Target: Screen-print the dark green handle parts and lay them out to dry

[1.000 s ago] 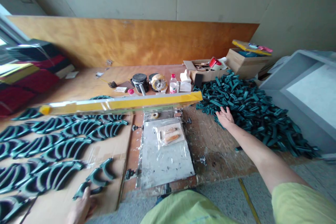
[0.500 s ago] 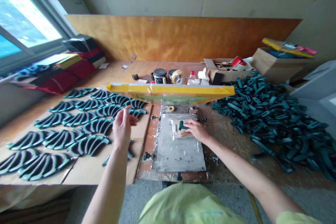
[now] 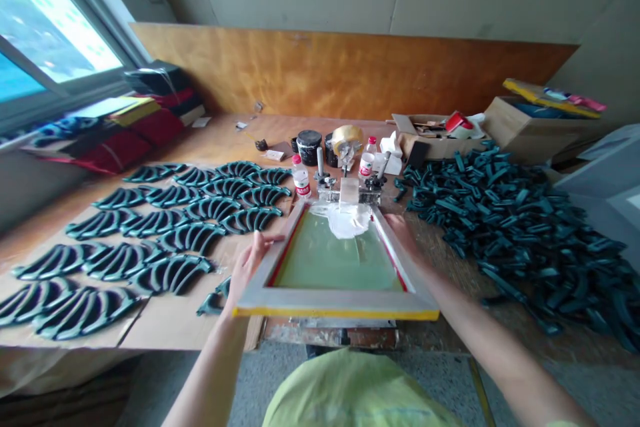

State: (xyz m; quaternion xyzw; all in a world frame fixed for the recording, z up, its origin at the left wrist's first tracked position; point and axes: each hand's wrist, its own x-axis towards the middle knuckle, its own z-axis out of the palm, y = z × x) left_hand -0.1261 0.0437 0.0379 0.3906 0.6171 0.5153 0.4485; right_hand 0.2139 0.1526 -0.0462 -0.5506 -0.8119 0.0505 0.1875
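A silkscreen frame (image 3: 320, 301) with grey rails, yellow tape along its near edge and green mesh is lowered over the printing base. White ink (image 3: 347, 221) lies at the mesh's far end, and a squeegee (image 3: 349, 192) stands in it. My left hand (image 3: 249, 259) grips the frame's left rail, fingers bent against its edge. Beside the right rail is my right hand (image 3: 401, 230); its fingers are blurred and partly hidden by the frame. The frame covers the metal plate and the dark green plastic piece seen there earlier.
On the left, fanned rows of dark green pieces (image 3: 185, 237) lie on cardboard (image 3: 170, 320). A large heap of similar pieces (image 3: 520, 227) fills the right side. Behind the frame stand bottles (image 3: 301, 177), black tubs (image 3: 310, 147) and tape rolls (image 3: 347, 140). Cardboard boxes (image 3: 530, 123) sit back right.
The silkscreen frame has swung down from its raised position over the plate. My left hand has come to its left rail. My right hand has left the green piece and moved to the right rail.
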